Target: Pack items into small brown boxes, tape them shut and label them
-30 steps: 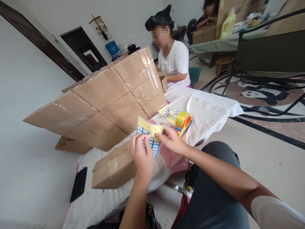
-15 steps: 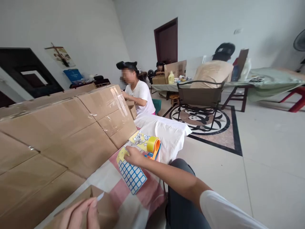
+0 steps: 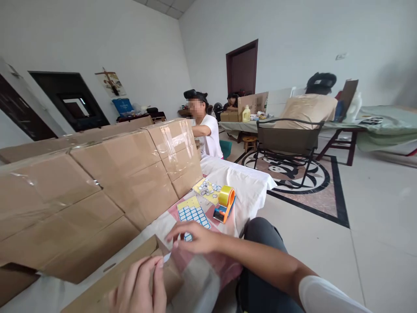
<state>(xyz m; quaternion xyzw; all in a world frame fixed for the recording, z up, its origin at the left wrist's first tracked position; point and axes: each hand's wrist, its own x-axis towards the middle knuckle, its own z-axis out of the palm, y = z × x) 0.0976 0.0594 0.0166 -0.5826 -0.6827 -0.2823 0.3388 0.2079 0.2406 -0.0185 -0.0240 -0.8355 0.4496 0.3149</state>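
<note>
Left hand [image 3: 140,282] pinching 1 white label [image 3: 167,257], right hand [image 3: 195,237] near, label sheet [image 3: 194,214] beyond

Label sheet [image 3: 193,213] now out of the hands [image 3: 200,238] [image 3: 140,284], on the cloth [image 3: 230,263]

The head-worn camera is looking forward and down from above and near the blue-bordered label sheet [image 3: 194,214], facing the far wall [image 3: 293,39] beyond it.
</note>
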